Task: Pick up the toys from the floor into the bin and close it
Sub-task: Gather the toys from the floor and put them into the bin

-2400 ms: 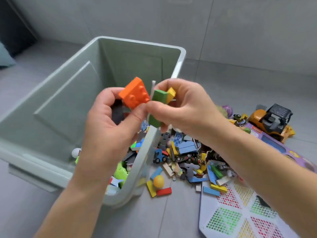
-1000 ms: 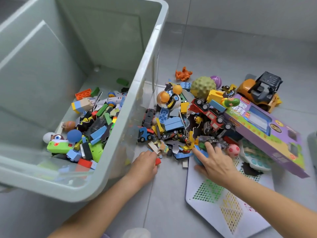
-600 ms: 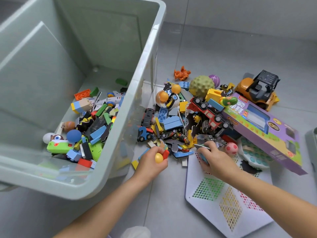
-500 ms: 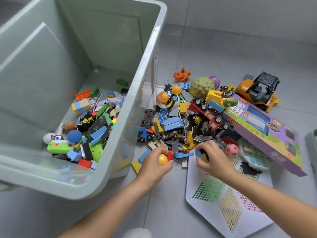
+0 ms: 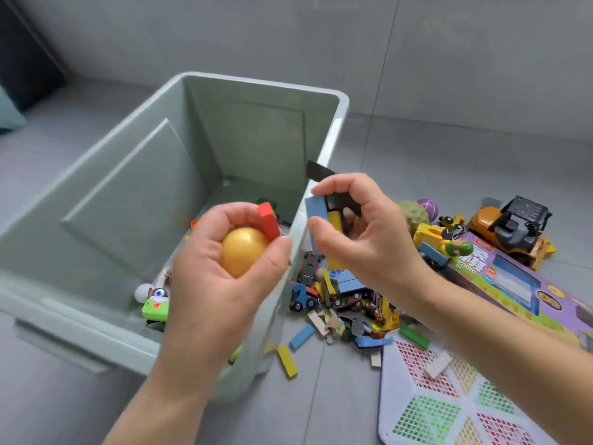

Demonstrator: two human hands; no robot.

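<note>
Hovering over the bin (image 5: 128, 200), the left hand (image 5: 218, 284) grips a yellow ball (image 5: 244, 252) and red block (image 5: 269, 220); the right hand (image 5: 369, 242) pinches a blue block (image 5: 316, 208) just beside the rim; released there, it could fall back among the floor toys (image 5: 346, 300)

Colours: bin, handfuls, floor pile.
Bin (image 5: 96, 220) pale sage green, plain all over. In my left hand (image 5: 224, 274): ball (image 5: 244, 252) glossy golden yellow; red block (image 5: 269, 224). In my right hand (image 5: 369, 239): blue block (image 5: 316, 216), yellow block (image 5: 335, 221), black piece (image 5: 317, 171). Floor (image 5: 321, 412) grey tile. Toy truck (image 5: 510, 229) orange, black cab, yellow blade. Box (image 5: 529, 293) purple with green and yellow print. Mat (image 5: 449, 406) white, lattice wedges of red, green, yellow. Knobbly ball (image 5: 412, 213) olive green.
</note>
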